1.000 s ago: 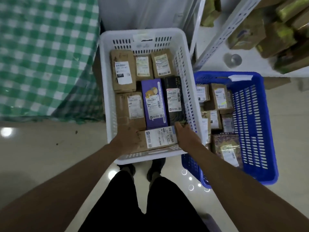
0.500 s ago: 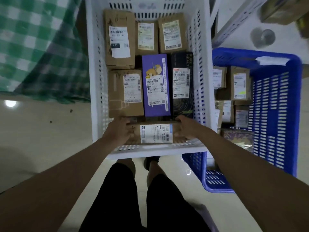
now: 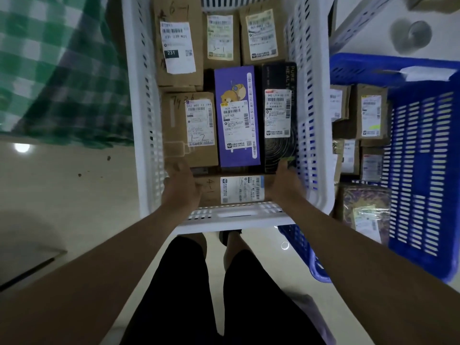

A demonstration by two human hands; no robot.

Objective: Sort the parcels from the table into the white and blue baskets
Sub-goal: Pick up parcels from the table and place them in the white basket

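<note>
A white basket [image 3: 234, 220] on the floor holds several labelled parcels, among them a purple box [image 3: 236, 115] and a black box [image 3: 278, 115]. A brown parcel marked 4-1 [image 3: 239, 190] lies crosswise at the basket's near end. My left hand [image 3: 180, 188] grips its left end and my right hand [image 3: 283, 184] grips its right end, both inside the basket. To the right stands a blue basket [image 3: 423, 170] with several brown parcels and a patterned bag.
A table with a green checked cloth [image 3: 57, 70] hangs at the left. White shelf posts [image 3: 356, 23] rise behind the baskets at the upper right. My legs and feet stand just before the white basket on a pale glossy floor.
The view has moved closer and lower over the white basket. Both hands have brought the 4-1 parcel down flat at the basket's near end.
</note>
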